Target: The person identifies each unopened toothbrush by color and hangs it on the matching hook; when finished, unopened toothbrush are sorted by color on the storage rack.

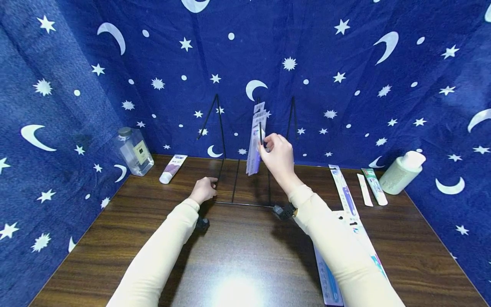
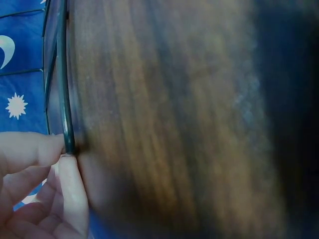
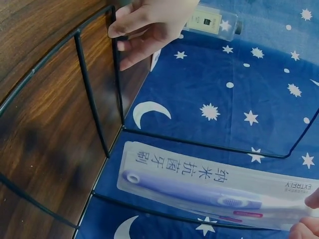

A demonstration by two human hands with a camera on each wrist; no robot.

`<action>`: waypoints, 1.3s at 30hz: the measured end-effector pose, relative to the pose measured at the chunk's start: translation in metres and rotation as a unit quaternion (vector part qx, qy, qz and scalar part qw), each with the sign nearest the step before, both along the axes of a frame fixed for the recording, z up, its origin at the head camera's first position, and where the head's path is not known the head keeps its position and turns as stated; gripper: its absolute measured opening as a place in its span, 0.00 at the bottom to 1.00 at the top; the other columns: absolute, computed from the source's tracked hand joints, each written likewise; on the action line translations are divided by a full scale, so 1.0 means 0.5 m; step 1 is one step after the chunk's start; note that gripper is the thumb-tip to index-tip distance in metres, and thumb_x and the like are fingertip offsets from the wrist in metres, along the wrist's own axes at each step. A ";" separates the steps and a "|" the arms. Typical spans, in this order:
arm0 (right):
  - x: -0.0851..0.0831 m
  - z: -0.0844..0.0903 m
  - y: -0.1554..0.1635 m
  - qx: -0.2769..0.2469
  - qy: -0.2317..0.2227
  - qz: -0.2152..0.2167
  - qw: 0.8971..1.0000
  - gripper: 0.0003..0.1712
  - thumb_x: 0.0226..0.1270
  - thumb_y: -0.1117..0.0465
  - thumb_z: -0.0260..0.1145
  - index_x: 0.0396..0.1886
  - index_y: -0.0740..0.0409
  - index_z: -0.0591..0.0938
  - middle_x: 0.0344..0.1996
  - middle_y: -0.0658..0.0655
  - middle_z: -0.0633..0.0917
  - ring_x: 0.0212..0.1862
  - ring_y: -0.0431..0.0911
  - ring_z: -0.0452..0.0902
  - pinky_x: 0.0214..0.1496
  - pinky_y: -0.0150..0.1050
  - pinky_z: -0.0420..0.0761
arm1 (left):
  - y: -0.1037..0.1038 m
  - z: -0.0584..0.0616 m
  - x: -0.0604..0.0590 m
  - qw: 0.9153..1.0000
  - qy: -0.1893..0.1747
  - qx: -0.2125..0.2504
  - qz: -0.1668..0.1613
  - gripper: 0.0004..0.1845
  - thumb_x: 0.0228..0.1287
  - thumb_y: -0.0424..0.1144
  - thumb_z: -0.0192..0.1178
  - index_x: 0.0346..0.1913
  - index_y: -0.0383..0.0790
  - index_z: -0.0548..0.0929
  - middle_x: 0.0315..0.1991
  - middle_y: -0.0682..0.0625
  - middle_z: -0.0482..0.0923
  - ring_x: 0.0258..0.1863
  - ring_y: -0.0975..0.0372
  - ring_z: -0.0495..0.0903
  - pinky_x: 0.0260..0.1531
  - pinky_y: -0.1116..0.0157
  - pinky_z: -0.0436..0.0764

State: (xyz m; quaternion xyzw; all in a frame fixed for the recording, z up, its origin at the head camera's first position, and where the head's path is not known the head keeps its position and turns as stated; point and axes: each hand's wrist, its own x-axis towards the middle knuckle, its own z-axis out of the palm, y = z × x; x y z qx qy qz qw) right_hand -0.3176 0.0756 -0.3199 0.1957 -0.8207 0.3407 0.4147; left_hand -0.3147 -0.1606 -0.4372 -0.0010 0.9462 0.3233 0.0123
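Head view: black wire rack (image 1: 230, 170) standing at the middle of the table's (image 1: 245, 256) far edge, base frame flat on the wood, uprights rising against the starred cloth backdrop (image 1: 345, 64). Right hand (image 1: 278, 155) raised above the rack's base, fingers pinching the upper part of a packaged toothbrush (image 1: 256, 140); pack hanging upright, long axis vertical, beside a wire prong, directly ahead of that hand and well above the left one. Left hand (image 1: 204, 189) low on the wood, fingers curled onto the near left corner of the base frame. Right hand clearly the nearer to the pack. Toward the far left corner, a clear square bottle (image 1: 134, 151), liquid inside, and a small white tube (image 1: 172, 168). Toward the far right corner, a pale green bottle (image 1: 402, 170), contents not visible, with a toothpaste tube (image 1: 375, 186); more flat toothbrush packs (image 1: 347, 196) along the right edge, partly under the right sleeve.

Left wrist view: blurred wood grain; fingertips (image 2: 55, 149) pinching a thin black wire of the rack (image 2: 65, 99).

Right wrist view: toothbrush pack (image 3: 214, 186) lying across the rack wires (image 3: 94, 99), purple brush inside, its end held between fingertips (image 3: 311, 199) at the frame's right edge; other hand (image 3: 149, 25) gripping the frame corner.
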 end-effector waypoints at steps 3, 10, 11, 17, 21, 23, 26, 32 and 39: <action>0.007 0.001 0.005 0.002 -0.004 0.004 1.000 0.07 0.53 0.65 0.67 0.28 0.66 0.81 0.21 0.58 0.81 0.24 0.49 0.77 0.30 0.41 0.77 | 0.001 0.000 0.000 1.000 0.001 -0.001 -0.001 0.29 0.42 0.24 0.61 0.56 0.30 0.78 0.30 0.48 0.80 0.19 0.64 0.79 0.31 0.67 0.77; 0.035 0.010 0.020 0.007 0.018 0.010 1.000 0.07 0.54 0.63 0.66 0.29 0.64 0.82 0.20 0.57 0.81 0.23 0.48 0.77 0.30 0.40 0.76 | 0.003 0.001 0.002 1.000 0.004 -0.017 -0.006 0.29 0.42 0.25 0.62 0.55 0.31 0.79 0.31 0.47 0.80 0.27 0.58 0.81 0.39 0.63 0.77; 0.040 0.011 0.024 0.008 0.021 0.011 1.000 0.07 0.54 0.63 0.67 0.29 0.64 0.82 0.20 0.57 0.81 0.23 0.48 0.77 0.30 0.41 0.76 | 0.004 0.000 0.003 1.000 0.005 -0.022 -0.010 0.29 0.42 0.26 0.62 0.55 0.31 0.79 0.31 0.47 0.80 0.28 0.57 0.81 0.39 0.63 0.77; 0.066 0.006 0.059 0.027 0.009 0.007 1.000 0.07 0.54 0.63 0.67 0.29 0.64 0.83 0.22 0.58 0.82 0.25 0.49 0.77 0.32 0.42 0.76 | 0.004 0.001 0.004 0.999 0.002 -0.035 -0.016 0.29 0.43 0.26 0.61 0.56 0.30 0.78 0.31 0.47 0.80 0.28 0.58 0.79 0.33 0.66 0.75; 0.074 -0.005 0.098 0.040 0.000 -0.001 0.999 0.07 0.54 0.64 0.68 0.29 0.64 0.82 0.24 0.59 0.82 0.27 0.50 0.77 0.33 0.42 0.76 | 0.003 0.002 0.002 0.999 -0.003 -0.035 -0.014 0.29 0.43 0.26 0.61 0.57 0.30 0.77 0.31 0.47 0.80 0.27 0.57 0.80 0.31 0.66 0.75; 0.075 -0.012 0.122 0.043 -0.001 -0.005 0.999 0.07 0.53 0.64 0.68 0.29 0.65 0.82 0.25 0.59 0.81 0.28 0.51 0.77 0.33 0.42 0.76 | 0.003 0.003 0.002 0.999 -0.001 -0.037 -0.015 0.29 0.43 0.26 0.60 0.57 0.30 0.77 0.32 0.46 0.81 0.29 0.56 0.80 0.32 0.65 0.75; 0.073 -0.026 0.162 0.048 -0.004 -0.015 0.999 0.07 0.53 0.65 0.68 0.28 0.66 0.82 0.25 0.60 0.81 0.28 0.52 0.77 0.32 0.42 0.76 | 0.002 0.002 0.000 0.999 0.002 -0.036 -0.016 0.29 0.43 0.26 0.59 0.56 0.30 0.77 0.32 0.46 0.80 0.28 0.56 0.80 0.32 0.65 0.76; 0.072 -0.052 0.247 0.078 -0.048 -0.061 0.994 0.08 0.53 0.64 0.68 0.30 0.65 0.82 0.25 0.61 0.82 0.29 0.54 0.78 0.33 0.46 0.76 | -0.004 0.004 -0.001 1.000 -0.008 -0.021 -0.016 0.29 0.44 0.25 0.58 0.57 0.28 0.76 0.32 0.46 0.79 0.19 0.64 0.79 0.26 0.69 0.75; 0.065 -0.078 0.369 0.125 -0.108 -0.111 0.980 0.08 0.52 0.64 0.65 0.28 0.67 0.84 0.21 0.62 0.83 0.26 0.55 0.78 0.30 0.50 0.73 | -0.001 0.003 -0.003 0.999 0.006 -0.037 -0.032 0.29 0.43 0.27 0.58 0.56 0.28 0.77 0.33 0.44 0.81 0.29 0.56 0.81 0.34 0.64 0.76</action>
